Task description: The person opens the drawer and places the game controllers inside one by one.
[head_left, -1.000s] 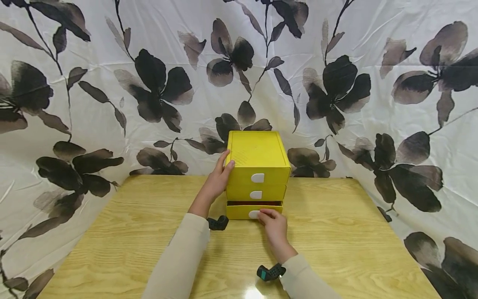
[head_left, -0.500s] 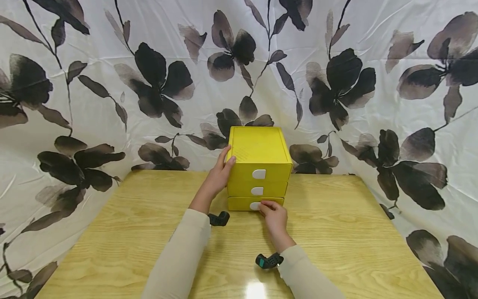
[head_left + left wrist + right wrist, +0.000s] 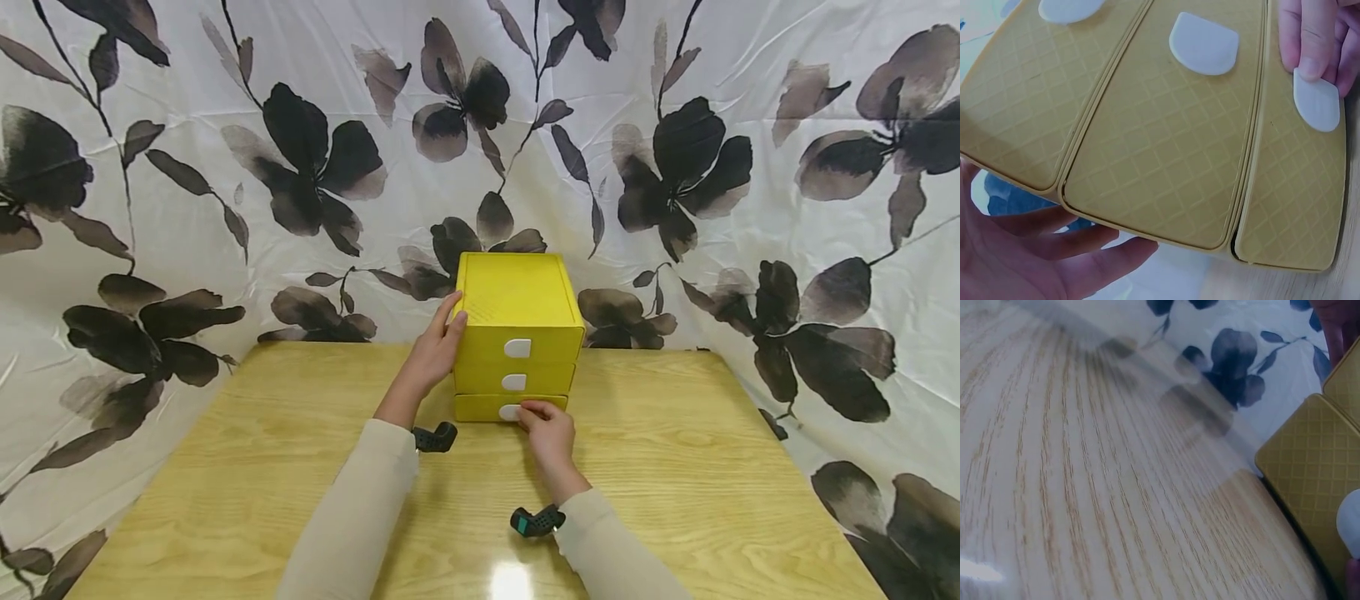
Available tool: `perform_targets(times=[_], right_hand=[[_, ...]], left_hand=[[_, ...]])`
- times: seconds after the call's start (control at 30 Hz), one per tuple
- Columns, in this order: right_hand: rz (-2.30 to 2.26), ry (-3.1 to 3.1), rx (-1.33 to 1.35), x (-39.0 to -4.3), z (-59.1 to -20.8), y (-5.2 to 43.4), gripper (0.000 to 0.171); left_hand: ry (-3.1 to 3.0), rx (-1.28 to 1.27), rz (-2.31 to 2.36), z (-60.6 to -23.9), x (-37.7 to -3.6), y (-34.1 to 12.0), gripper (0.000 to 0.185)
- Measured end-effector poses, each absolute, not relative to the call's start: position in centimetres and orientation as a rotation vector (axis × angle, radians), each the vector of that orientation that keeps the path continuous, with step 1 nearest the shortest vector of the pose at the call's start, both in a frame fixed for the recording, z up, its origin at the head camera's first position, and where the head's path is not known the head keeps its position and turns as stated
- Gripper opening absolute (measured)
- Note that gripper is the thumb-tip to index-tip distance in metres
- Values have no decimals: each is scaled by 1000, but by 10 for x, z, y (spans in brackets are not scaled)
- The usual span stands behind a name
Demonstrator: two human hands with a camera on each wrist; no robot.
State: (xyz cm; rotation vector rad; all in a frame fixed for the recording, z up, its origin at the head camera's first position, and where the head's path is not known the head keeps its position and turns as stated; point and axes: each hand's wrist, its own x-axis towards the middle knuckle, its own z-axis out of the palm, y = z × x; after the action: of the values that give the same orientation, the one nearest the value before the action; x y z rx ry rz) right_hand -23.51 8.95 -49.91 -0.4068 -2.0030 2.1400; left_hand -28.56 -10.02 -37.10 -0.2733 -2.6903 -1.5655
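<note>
A yellow box with three stacked drawers [image 3: 517,287] stands on the table, each drawer bearing a white tab handle. My left hand [image 3: 435,350] rests against its upper left side, thumb at the front corner; in the left wrist view the fingers [image 3: 1097,240] lie fairly straight along that side. My right hand [image 3: 553,442] pinches the handle [image 3: 1317,106] of the bottom drawer [image 3: 480,408]. That drawer is pushed in, its front close to level with those above, with a thin dark gap at its edge in the left wrist view. The drawers' contents are hidden.
The light wood-grain table [image 3: 300,500] extends around the box. A white cloth with dark flower prints [image 3: 570,50] hangs behind and to both sides, close behind the box. A black strap device [image 3: 536,522] is worn at each wrist.
The bottom drawer stood partly out a second ago and has slid in, the right hand moving forward with its handle. The left hand has stayed at the box's side.
</note>
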Motion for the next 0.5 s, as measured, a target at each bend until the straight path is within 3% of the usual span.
perform_targets(times=[0.3,0.5], right_hand=[[1938,-2130,-387,-235,-495,87,10],[1873,-2163,-395,-234,-498,87,10]], left_hand=[[-2700,-286,-1534,-368,-286,-101,58],[-2727,-311,-1604,-370,-285,-105,72]])
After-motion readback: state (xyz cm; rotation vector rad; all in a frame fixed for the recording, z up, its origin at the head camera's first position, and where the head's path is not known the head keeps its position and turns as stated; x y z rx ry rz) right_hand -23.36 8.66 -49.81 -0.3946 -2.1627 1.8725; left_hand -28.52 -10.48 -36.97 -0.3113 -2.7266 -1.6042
